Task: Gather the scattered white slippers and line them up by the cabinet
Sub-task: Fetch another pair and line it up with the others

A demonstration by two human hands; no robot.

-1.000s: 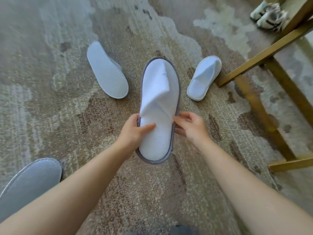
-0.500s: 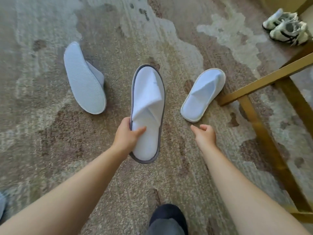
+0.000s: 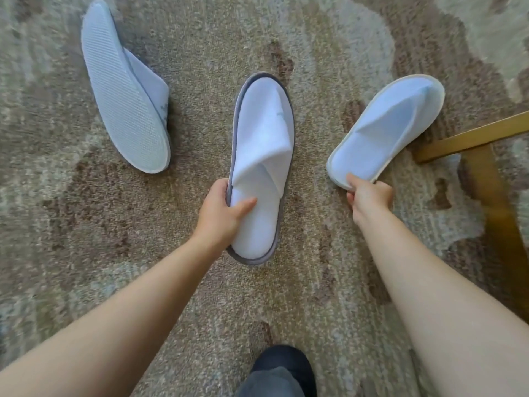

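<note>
While each hand (image 3: 221, 214) (image 3: 369, 197) grips a slipper (image 3: 262, 156) (image 3: 383, 133), patchy brown carpet (image 3: 315, 296) spreads below.

On the carpet (image 3: 86, 239) I see three slippers in a loose row. The middle slipper (image 3: 262, 144) is in my left hand (image 3: 220, 216), gripped at its left edge near the heel. To its left, well apart, the overturned slipper (image 3: 123, 104) lies sole-up and tilted. To the right, the right-side slipper (image 3: 386, 130) lies on the carpet, its heel pinched by my right hand (image 3: 369, 196). Its toe sits near the wooden frame (image 3: 472, 138), possibly touching. A foot (image 3: 283, 365) stands nearest me.
</note>
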